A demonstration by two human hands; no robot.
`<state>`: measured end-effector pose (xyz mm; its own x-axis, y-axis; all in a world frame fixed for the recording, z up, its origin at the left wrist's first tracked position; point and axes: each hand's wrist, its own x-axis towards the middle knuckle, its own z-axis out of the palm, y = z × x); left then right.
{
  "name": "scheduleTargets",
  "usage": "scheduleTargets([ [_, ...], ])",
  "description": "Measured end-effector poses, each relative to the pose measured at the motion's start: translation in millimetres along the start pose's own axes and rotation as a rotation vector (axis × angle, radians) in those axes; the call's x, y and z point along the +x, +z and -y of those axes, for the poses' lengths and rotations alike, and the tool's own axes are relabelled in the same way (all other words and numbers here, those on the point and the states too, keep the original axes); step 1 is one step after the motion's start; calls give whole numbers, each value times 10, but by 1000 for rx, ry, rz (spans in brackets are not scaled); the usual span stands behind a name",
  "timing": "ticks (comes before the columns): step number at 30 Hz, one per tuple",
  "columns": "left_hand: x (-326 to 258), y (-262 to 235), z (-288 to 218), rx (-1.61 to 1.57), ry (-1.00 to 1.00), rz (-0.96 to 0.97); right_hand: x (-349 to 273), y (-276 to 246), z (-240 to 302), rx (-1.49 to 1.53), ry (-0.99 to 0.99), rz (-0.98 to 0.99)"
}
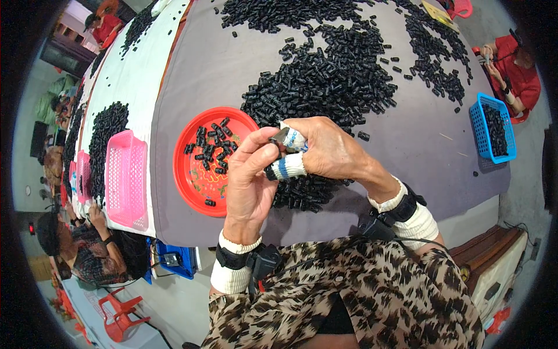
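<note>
My left hand is raised over the right edge of a round red tray, its thumb and fingertips closed toward my right hand. What it pinches, if anything, is hidden. My right hand meets it from the right, fingers curled round a dark, flat, blade-like piece. White wrapping with blue marks surrounds the grip or a finger there. A white knit finger cover with a blue band lies just below, black at its end. Small black ribbed cylinders lie loose in the tray.
A large heap of black cylinders spreads over the grey-covered table beyond my hands. A pink basket stands left, on white cloth. At right, a blue basket holds more cylinders near a person in red. Another person works at left.
</note>
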<state>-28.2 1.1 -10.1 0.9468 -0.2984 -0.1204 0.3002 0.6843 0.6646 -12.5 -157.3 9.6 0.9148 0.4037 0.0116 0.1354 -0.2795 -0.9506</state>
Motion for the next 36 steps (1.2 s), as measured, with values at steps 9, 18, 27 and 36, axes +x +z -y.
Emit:
scheduleTargets([
  [9, -14, 11, -5, 89, -3, -33, -8, 33, -52, 25, 0, -17],
  [18, -12, -4, 0, 77, -8, -40, 11, 71, -85, 12, 18, -17],
  [27, -7, -24, 23, 83, -35, -61, 4, 83, -123, 25, 38, -15],
  [36, -12, -53, 35, 115, -22, -42, -4, 62, -83, -4, 64, -6],
])
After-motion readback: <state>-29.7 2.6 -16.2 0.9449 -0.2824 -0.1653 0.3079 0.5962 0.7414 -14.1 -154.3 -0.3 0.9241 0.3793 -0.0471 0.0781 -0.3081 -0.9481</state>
